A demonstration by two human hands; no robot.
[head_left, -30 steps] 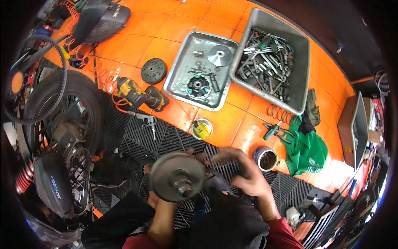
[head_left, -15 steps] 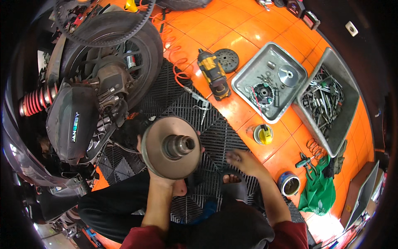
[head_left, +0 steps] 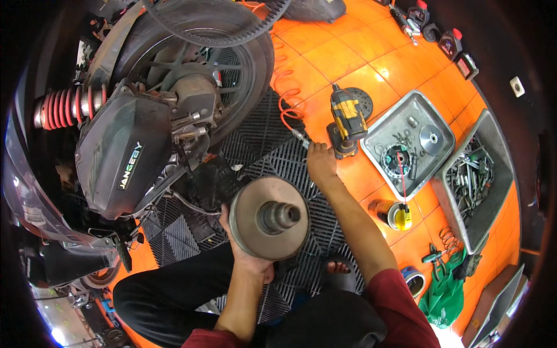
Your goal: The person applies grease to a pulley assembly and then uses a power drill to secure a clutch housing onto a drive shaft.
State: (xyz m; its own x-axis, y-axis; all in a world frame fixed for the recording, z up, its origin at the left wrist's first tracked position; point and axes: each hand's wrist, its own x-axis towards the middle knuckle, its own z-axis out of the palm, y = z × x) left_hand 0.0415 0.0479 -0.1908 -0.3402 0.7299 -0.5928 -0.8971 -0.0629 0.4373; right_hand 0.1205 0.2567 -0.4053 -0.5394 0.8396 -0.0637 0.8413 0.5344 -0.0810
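My left hand point(head_left: 246, 255) grips a scooter's driven pulley point(head_left: 255, 229) by its rim. Its round grey-brown face and stepped hollow hub point up at me. Out to the right, my right hand point(head_left: 321, 164) is closed over an air blow gun, most of which it hides. The gun's hose fitting point(head_left: 301, 139) shows just beyond the fingers, joined to a coiled orange air hose point(head_left: 288, 107). A yellow and black impact wrench point(head_left: 348, 116) lies close by on the floor, next to a round dark perforated plate point(head_left: 362, 103).
At left stands a scooter's rear wheel point(head_left: 255, 98) with its dark engine cover point(head_left: 125, 151) and red shock spring point(head_left: 61, 109). To the right are a metal tray point(head_left: 371, 139) of parts, a bin point(head_left: 505, 191) of tools, a yellow-topped spray can point(head_left: 400, 217) and a green cloth point(head_left: 444, 296).
My right hand has reached forward from beside my knee and closed over the air blow gun. The pulley stays in my left hand. The whole view has shifted.
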